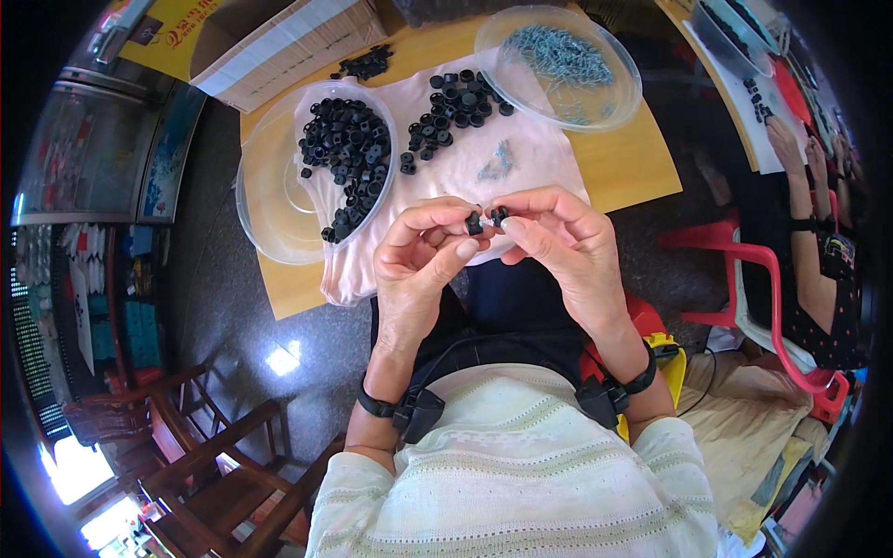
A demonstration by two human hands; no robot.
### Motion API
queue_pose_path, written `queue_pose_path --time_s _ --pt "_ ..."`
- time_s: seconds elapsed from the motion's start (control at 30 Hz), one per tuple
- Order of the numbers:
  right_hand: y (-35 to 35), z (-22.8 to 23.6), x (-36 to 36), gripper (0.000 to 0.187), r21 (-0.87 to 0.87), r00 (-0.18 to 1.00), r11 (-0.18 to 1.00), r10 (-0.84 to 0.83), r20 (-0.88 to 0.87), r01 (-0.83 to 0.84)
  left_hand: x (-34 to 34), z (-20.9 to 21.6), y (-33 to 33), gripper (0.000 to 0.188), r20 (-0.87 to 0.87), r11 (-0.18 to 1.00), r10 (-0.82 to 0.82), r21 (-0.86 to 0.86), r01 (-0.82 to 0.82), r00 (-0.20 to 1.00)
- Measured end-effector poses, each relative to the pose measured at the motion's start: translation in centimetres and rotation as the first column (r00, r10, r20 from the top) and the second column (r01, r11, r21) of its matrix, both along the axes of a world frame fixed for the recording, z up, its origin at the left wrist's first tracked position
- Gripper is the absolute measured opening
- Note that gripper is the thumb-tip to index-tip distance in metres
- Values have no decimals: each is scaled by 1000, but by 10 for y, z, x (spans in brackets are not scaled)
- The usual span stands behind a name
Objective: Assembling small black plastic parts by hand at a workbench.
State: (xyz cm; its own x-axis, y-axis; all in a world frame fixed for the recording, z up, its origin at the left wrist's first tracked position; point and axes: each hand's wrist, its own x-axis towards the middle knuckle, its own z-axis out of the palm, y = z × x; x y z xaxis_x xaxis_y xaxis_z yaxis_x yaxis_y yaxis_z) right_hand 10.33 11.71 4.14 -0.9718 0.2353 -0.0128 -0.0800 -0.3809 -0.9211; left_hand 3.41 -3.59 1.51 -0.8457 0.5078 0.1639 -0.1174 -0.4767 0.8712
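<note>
Both my hands are raised close together over the near edge of a pink cloth [549, 167]. Thumb and fingers of my left hand [417, 256] pinch a small black plastic part [473, 224]. A second small black part [499, 216] is gripped between the thumb and fingertips of my right hand [572, 251]. A thin silvery piece [486, 221] shows between the two parts; its exact shape is too small to tell. Beyond my hands lie a small heap of silvery pieces [497, 162] and a pile of round black caps [458, 104].
A clear round tray [256, 209] of black parts stands left on the wooden table [642, 177]. Another clear tray [633, 88] holds grey-blue metal pieces. A cardboard box [288, 65] sits at the back left. Right, a person [814, 270] works beside a red chair [767, 260].
</note>
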Motion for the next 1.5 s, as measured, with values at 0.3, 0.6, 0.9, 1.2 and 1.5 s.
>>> queue_pose_path --time_s 0.3,0.6,0.9,1.2,1.5 --pt "-10 7 11 24 118 1000 993 -14 20 11 11 6 -9 22 104 998 41 -44 -36 994" --pt "-3 2 8 26 -184 993 982 70 92 -52 12 5 -13 18 150 997 -20 75 9 988" --pt "0 1 5 24 -242 984 970 70 161 -30 11 7 -10 21 208 999 -53 0 55 977" --pt "-3 12 6 20 115 997 993 1 81 -10 10 -1 -4 19 204 997 -38 67 24 978" --pt "-8 11 6 17 416 993 902 -94 -68 114 11 -3 1 21 123 993 -23 117 8 992"
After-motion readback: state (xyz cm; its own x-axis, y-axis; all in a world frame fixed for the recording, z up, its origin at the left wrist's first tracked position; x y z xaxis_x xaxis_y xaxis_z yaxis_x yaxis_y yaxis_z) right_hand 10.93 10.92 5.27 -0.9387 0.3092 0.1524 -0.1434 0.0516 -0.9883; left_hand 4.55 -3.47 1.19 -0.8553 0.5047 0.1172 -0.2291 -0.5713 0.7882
